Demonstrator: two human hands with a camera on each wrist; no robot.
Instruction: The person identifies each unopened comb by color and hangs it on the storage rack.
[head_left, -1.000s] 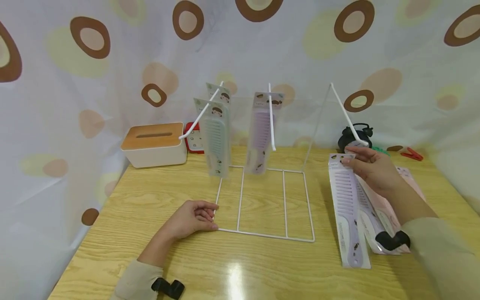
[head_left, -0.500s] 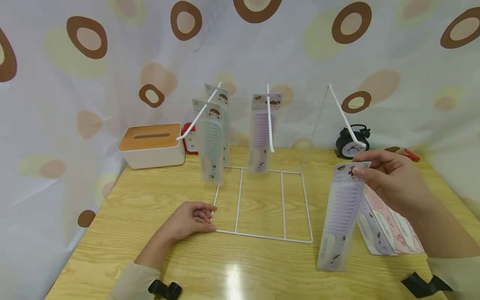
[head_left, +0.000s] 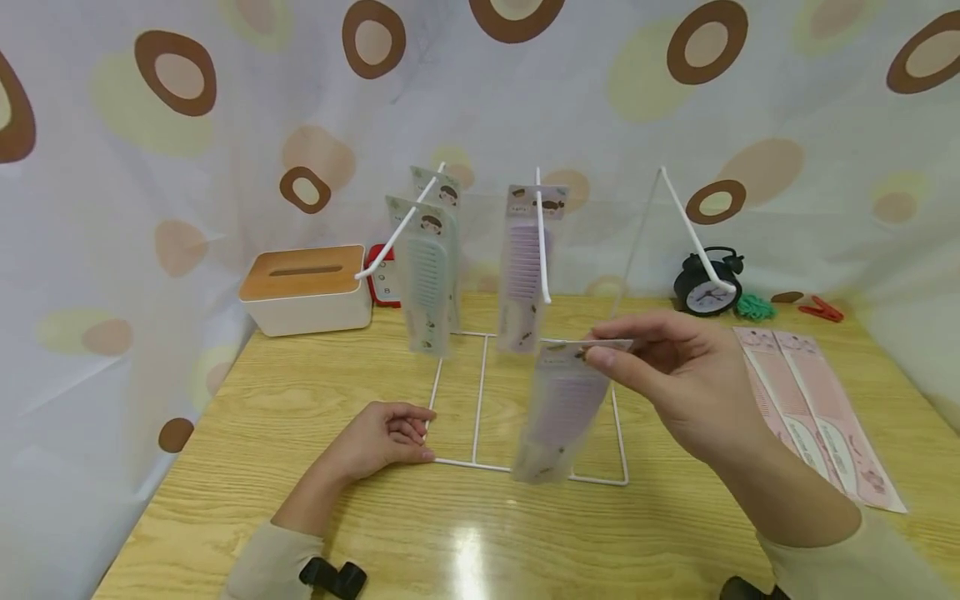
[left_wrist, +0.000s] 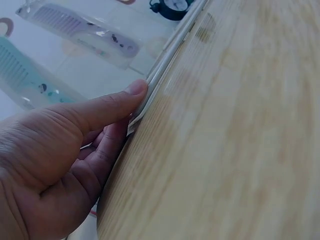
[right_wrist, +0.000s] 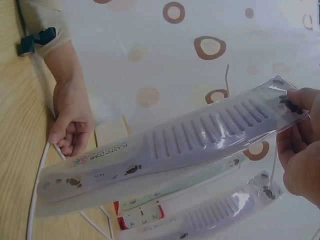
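My right hand (head_left: 690, 379) pinches the top edge of a packaged purple comb (head_left: 564, 417), which hangs tilted over the base of a white wire display rack (head_left: 540, 472). In the right wrist view this comb (right_wrist: 210, 137) stretches across in its clear wrapper. My left hand (head_left: 386, 435) pinches the front left corner of the rack's base, thumb and fingers on the wire. Two packaged green combs (head_left: 425, 275) hang on the rack's left arm. Another packaged purple comb (head_left: 525, 267) hangs on the middle arm. The right arm (head_left: 693, 229) of the rack bears nothing.
Packaged pink combs (head_left: 825, 400) lie on the table at the right, partly behind my right forearm. Along the back stand a tissue box (head_left: 303, 308), a red-and-white calendar-like item (head_left: 386, 283), a black alarm clock (head_left: 707, 287), a green scrunchie (head_left: 755, 307) and a red clip (head_left: 821, 309).
My right hand has lifted the purple comb off the table at the right and carried it left, over the rack's base. The left hand has stayed on the corner.
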